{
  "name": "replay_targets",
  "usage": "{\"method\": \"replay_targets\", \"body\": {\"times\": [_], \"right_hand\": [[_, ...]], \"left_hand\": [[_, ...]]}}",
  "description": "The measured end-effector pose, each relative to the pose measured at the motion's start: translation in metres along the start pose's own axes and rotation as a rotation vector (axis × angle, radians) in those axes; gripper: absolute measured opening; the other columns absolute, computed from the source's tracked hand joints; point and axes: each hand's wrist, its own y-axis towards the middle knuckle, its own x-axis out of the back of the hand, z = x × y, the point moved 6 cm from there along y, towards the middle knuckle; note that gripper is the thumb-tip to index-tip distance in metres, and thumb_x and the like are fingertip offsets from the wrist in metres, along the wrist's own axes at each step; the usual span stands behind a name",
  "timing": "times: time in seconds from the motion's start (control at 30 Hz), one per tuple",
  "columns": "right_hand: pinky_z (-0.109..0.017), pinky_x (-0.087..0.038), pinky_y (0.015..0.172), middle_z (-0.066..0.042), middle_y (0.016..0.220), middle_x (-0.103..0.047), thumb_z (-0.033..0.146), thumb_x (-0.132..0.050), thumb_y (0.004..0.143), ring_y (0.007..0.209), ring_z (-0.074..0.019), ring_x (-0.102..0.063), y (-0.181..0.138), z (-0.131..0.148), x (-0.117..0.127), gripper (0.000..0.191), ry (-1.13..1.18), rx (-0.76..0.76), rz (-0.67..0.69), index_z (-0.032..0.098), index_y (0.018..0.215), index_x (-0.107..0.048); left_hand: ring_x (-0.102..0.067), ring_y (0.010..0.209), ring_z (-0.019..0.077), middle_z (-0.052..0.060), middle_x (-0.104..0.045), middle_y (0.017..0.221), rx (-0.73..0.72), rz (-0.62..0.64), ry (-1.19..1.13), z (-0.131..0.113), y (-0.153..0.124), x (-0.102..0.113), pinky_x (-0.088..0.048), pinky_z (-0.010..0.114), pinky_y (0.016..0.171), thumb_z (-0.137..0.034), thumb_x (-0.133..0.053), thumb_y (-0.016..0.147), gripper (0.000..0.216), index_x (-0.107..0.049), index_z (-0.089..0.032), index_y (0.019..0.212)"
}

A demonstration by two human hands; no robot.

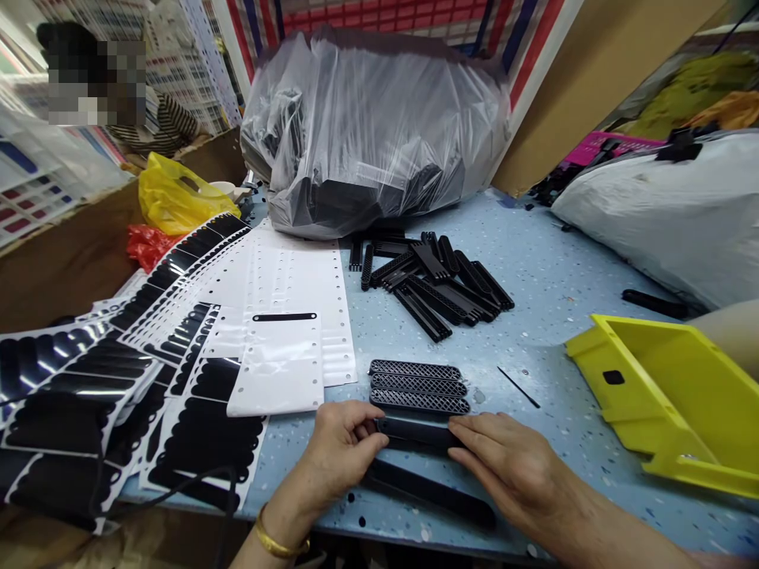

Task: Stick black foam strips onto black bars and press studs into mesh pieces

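A pale blue speckled worktop carries everything. Just beyond the fingers lie three ribbed black strips; farther back, a loose heap of black bars and a bulging plastic bag. Sticker sheets spread to their left, a yellow tray to their right.

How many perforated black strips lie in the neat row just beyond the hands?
3: far perforated strip, middle perforated strip and near perforated strip, side by side. More may be hidden in the loose pile behind.

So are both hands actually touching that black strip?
Touching. The head view shows left hand fingers over one end of the black strip, and right hand fingertips on the other.
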Motion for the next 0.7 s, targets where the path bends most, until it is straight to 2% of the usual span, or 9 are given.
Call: {"method": "replay_targets", "body": {"times": [0.13, 0.23, 0.4, 0.57, 0.7], "right_hand": [[-0.037, -0.058, 0.079, -0.011, 0.103, -0.074, 0.021, -0.047, 0.098, 0.09, -0.0227, -0.07, 0.002, 0.0, -0.003, 0.025, -0.015, 0.072, 0.064, 0.018, 0.11, -0.068], [-0.037, -0.058, 0.076, -0.012, 0.1, -0.074, 0.02, -0.045, 0.099, 0.087, -0.0232, -0.071, 0.008, 0.005, 0.0, 0.026, -0.04, 0.059, 0.081, 0.018, 0.105, -0.07], [-0.034, -0.056, 0.073, -0.01, 0.092, -0.074, 0.017, -0.044, 0.098, 0.08, -0.0212, -0.07, 0.015, 0.012, 0.005, 0.028, -0.041, 0.026, 0.059, 0.019, 0.096, -0.072], [-0.032, -0.054, 0.064, -0.011, 0.088, -0.074, 0.015, -0.04, 0.098, 0.071, -0.0195, -0.068, 0.017, 0.012, 0.008, 0.031, -0.025, 0.076, 0.007, 0.016, 0.091, -0.07], [-0.032, -0.054, 0.066, -0.01, 0.089, -0.074, 0.016, -0.042, 0.098, 0.073, -0.0196, -0.068, 0.015, 0.008, 0.005, 0.028, -0.036, 0.098, 0.026, 0.017, 0.093, -0.07]], "left_hand": [[-0.049, 0.05, 0.0118, 0.0, -0.06, 0.056, 0.001, 0.006, 0.005, 0.0, 0.0, 0.0, -0.042, 0.024, 0.05, -0.02, -0.064, 0.064, 0.025, -0.078, -0.013, 0.084], [-0.049, 0.05, 0.0119, 0.0, -0.06, 0.056, 0.004, -0.002, 0.002, 0.0, 0.0, 0.0, -0.042, 0.023, 0.05, -0.021, -0.065, 0.064, 0.025, -0.078, -0.013, 0.084], [-0.049, 0.05, 0.0116, 0.0, -0.06, 0.055, -0.004, -0.001, -0.001, 0.0, 0.001, 0.0, -0.041, 0.022, 0.048, -0.021, -0.064, 0.063, 0.023, -0.078, -0.014, 0.081], [-0.047, 0.048, 0.0103, -0.001, -0.059, 0.055, -0.015, -0.021, -0.012, 0.002, 0.001, 0.0, -0.042, 0.022, 0.048, -0.022, -0.064, 0.062, 0.028, -0.078, -0.014, 0.085], [-0.048, 0.048, 0.0105, -0.001, -0.059, 0.055, -0.002, -0.03, -0.024, 0.005, 0.001, 0.001, -0.043, 0.022, 0.048, -0.023, -0.065, 0.063, 0.027, -0.078, -0.013, 0.084]]}}
